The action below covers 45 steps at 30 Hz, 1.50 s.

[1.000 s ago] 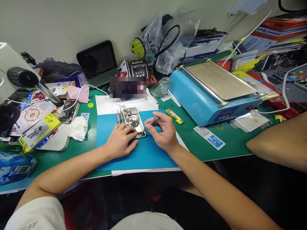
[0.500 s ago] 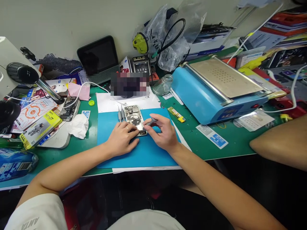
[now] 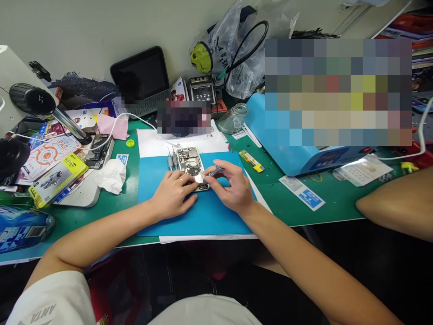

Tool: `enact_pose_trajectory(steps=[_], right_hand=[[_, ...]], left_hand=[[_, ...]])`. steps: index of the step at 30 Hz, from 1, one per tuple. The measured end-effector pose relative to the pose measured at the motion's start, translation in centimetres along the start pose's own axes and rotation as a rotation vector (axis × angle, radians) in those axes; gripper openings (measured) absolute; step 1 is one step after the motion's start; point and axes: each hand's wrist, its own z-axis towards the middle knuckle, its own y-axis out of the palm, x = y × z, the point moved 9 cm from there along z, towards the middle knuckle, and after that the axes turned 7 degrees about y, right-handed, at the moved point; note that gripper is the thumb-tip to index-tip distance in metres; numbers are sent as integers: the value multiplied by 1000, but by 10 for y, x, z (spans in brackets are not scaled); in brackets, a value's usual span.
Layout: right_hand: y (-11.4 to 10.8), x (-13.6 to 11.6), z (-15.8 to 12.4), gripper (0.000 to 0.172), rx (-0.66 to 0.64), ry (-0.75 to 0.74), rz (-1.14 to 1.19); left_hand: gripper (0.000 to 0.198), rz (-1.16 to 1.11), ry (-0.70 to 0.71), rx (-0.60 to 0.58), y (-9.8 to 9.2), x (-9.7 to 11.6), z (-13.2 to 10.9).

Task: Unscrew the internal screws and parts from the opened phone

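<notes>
An opened smartphone (image 3: pixel 188 159) with its inner parts exposed lies on a blue mat (image 3: pixel 169 224). My left hand (image 3: pixel 174 193) rests at its lower left, fingers stretched over the lower part and the thumb apart on the mat. My right hand (image 3: pixel 233 187) pinches a grey-handled screwdriver (image 3: pixel 215 172) at a slant beside the phone's lower right. Its tip points at the phone near a small bright white patch (image 3: pixel 200 177); exactly what it touches is too small to tell. Two more grey screwdrivers (image 3: pixel 172 160) lie just left of the phone.
A blue machine (image 3: pixel 270 140), partly blurred out, stands on the right near a glass jar (image 3: pixel 233 119). At left are a microscope stand (image 3: pixel 72 126), boxes and a crumpled tissue (image 3: pixel 111 176). Another person's limb (image 3: pixel 395 203) reaches in at the right edge.
The view has shifted slightly. Both hands keep nearly the same place at the phone, with the screwdriver still in my right hand.
</notes>
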Motion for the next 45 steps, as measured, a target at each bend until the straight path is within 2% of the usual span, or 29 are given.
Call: enact_pose_trajectory(steps=[5, 14, 20, 25, 28, 31, 33, 34, 36, 37, 39, 41, 43, 45], right_hand=[[1, -8, -2, 60, 37, -96, -118], [4, -14, 1, 56, 46, -160, -214], [4, -19, 2, 54, 36, -188, -191], [4, -22, 3, 61, 38, -221, -180], [4, -21, 4, 60, 37, -205, -158], [4, -19, 6, 57, 31, -176, -121], [4, -20, 6, 55, 37, -183, -106], [4, -21, 6, 54, 40, -192, -103], [4, -23, 7, 55, 42, -210, -100], [4, -24, 7, 56, 40, -216, -99], [4, -25, 6, 59, 36, -215, -97], [4, -24, 6, 60, 28, -202, -93], [4, -22, 6, 61, 18, -188, -91], [4, -22, 6, 62, 17, -186, -95]], left_hand=[[31, -6, -5, -9, 1, 0, 0], [32, -18, -3, -12, 1, 0, 0], [31, -25, 10, 19, -1, 1, -1], [31, -28, -6, 77, -6, -1, -1], [32, -70, -20, 192, -23, 3, 0], [32, -199, 30, 424, -59, 20, -5], [39, -255, 66, 525, -85, 34, -11], [46, -308, 122, 515, -94, 44, -12], [57, -508, 346, 389, -109, 72, -11], [59, -648, 456, 294, -114, 85, -11], [65, -895, 538, 40, -118, 102, -8], [74, -1081, 524, -182, -117, 112, -6], [81, -1235, 489, -266, -118, 115, -4], [83, -1322, 441, -295, -116, 116, -3]])
